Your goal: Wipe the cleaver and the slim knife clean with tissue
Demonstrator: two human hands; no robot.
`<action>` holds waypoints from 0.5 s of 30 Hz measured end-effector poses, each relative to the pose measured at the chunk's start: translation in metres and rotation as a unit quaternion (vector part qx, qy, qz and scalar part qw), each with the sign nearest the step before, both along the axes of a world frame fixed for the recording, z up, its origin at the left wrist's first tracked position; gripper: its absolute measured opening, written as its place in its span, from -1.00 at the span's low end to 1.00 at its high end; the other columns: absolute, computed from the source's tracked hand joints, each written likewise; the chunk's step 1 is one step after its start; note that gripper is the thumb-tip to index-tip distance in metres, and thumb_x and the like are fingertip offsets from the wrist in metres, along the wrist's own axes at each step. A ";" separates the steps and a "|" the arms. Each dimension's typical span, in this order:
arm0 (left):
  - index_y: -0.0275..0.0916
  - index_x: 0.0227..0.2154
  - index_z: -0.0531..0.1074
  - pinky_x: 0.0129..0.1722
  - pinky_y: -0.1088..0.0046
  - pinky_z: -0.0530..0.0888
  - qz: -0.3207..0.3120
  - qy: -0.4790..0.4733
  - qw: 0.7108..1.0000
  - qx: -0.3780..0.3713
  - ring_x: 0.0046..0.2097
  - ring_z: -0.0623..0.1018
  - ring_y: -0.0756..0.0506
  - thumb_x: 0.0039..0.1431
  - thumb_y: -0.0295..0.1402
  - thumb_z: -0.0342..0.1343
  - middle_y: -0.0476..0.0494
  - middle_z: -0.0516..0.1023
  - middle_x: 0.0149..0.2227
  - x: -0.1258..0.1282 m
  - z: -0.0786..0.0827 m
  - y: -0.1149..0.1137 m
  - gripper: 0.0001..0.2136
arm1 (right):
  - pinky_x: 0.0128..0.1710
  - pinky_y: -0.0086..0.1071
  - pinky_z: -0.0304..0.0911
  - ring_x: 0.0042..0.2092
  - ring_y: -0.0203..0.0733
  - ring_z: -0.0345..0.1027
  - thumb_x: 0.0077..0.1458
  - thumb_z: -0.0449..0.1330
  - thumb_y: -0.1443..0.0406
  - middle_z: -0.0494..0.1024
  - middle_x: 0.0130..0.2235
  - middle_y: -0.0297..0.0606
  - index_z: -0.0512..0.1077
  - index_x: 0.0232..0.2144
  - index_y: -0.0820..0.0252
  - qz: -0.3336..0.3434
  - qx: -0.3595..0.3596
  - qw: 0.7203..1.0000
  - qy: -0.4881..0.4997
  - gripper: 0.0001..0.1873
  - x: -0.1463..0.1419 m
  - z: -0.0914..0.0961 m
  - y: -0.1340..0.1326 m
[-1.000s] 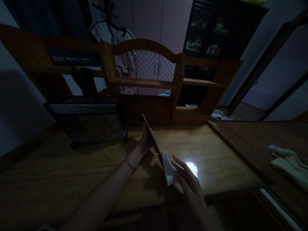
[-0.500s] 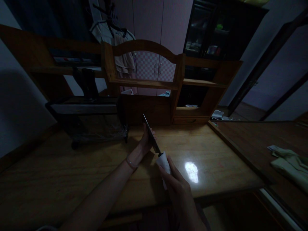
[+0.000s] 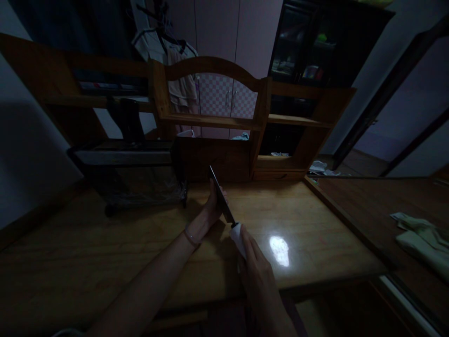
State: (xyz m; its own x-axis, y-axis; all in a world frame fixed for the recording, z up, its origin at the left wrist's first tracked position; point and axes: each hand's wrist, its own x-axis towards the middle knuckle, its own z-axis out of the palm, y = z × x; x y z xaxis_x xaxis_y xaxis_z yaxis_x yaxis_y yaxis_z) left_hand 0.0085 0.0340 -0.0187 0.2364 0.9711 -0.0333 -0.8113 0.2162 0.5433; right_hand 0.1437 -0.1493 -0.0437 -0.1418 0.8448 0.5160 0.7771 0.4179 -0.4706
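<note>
A knife (image 3: 222,200) with a dark, narrow blade is held at a slant above the wooden desk, its tip pointing up and away from me. My left hand (image 3: 212,206) is behind the blade and holds it, fingers partly hidden by the metal. Around the knife's handle end sits a white wrapping (image 3: 238,238), which could be paper or cloth. My right hand (image 3: 255,262) is closed on this white part, just below the blade. Most of the handle is hidden under the white material and my fingers.
On the desk (image 3: 308,234), a dark boxy appliance (image 3: 143,182) with clear plastic film stands at the back left. A wooden shelf unit (image 3: 213,122) rises along the far edge. A pale folded cloth (image 3: 421,236) lies on the brown surface at right.
My right hand has shifted slightly up along the white wrapping, toward the blade, and covers more of it. The left hand and blade have hardly moved.
</note>
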 end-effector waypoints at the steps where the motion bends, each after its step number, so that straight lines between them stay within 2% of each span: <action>1: -0.22 -0.56 0.21 -0.68 0.57 0.23 -0.003 -0.001 1.000 -0.006 -0.68 0.23 0.10 -0.03 0.11 0.15 0.13 0.20 -0.67 0.000 0.000 0.000 -0.54 | -0.03 -0.12 0.40 0.08 0.00 0.36 0.06 -0.07 0.59 0.37 0.13 -0.03 -0.21 0.34 0.06 -0.013 -0.006 1.000 -0.003 -0.14 0.000 -0.001 0.001; 3: -0.22 -0.56 0.22 -0.68 0.57 0.23 -0.011 -0.004 1.000 -0.018 -0.67 0.25 0.10 -0.03 0.11 0.15 0.12 0.21 -0.67 0.000 0.000 0.001 -0.53 | -0.12 -0.13 0.44 -0.03 0.02 0.44 0.05 -0.05 0.59 0.47 0.00 -0.03 -0.11 0.32 0.12 -0.030 -0.018 0.999 -0.014 -0.18 -0.002 -0.001 0.003; 7: -0.22 -0.57 0.21 -0.68 0.57 0.24 -0.013 -0.007 1.000 -0.020 -0.68 0.24 0.10 -0.02 0.11 0.14 0.13 0.19 -0.68 -0.001 -0.001 0.001 -0.53 | -0.27 -0.18 0.42 -0.21 0.02 0.47 0.16 0.00 0.50 0.52 -0.19 -0.07 0.13 0.22 0.22 -0.085 -0.024 0.995 -0.052 -0.43 -0.009 0.005 0.008; 10: -0.23 -0.55 0.23 -0.68 0.56 0.23 -0.008 0.000 1.000 -0.016 -0.67 0.25 0.10 -0.02 0.11 0.15 0.12 0.22 -0.66 -0.001 -0.003 0.002 -0.54 | -0.34 -0.24 0.38 -0.29 -0.02 0.47 0.24 0.06 0.34 0.52 -0.26 -0.12 0.24 0.16 0.21 -0.110 -0.017 0.991 -0.070 -0.56 -0.012 0.010 0.011; 15: -0.22 -0.56 0.23 -0.67 0.56 0.23 0.007 0.015 1.000 -0.020 -0.66 0.25 0.09 -0.03 0.12 0.15 0.12 0.22 -0.66 -0.001 -0.005 0.003 -0.53 | -0.37 -0.33 0.32 -0.31 -0.07 0.48 0.29 0.02 0.23 0.54 -0.28 -0.11 0.29 0.13 0.23 -0.106 -0.006 0.992 -0.067 -0.60 -0.011 0.014 0.012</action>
